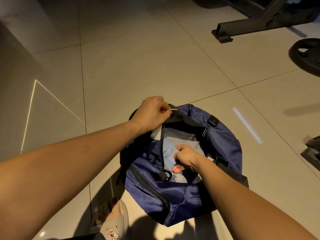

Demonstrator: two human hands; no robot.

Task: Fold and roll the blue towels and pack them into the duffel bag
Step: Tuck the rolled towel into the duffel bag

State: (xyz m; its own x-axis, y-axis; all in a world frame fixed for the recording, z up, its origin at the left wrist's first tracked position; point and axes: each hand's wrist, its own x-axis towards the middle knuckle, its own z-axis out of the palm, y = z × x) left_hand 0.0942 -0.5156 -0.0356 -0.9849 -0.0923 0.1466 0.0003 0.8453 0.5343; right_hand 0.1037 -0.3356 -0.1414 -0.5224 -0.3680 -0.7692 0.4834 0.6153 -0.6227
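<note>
A navy blue duffel bag point(174, 194) with black trim lies open on the tiled floor in front of me. My left hand point(150, 115) grips the far left rim of its opening and holds it up. Inside the grey-lined opening my right hand point(186, 155) is closed on a light blue towel point(168, 153) with dark lettering, pressed against the bag's left inner side. Most of the towel is hidden by the bag's edge and my hand.
My foot in a beige sandal point(112, 217) stands just left of the bag's near end. A black metal gym frame point(251, 23) is at the back right, a black weight plate point(306, 56) lies at the right edge, and more dark equipment point(311, 151) sits further down.
</note>
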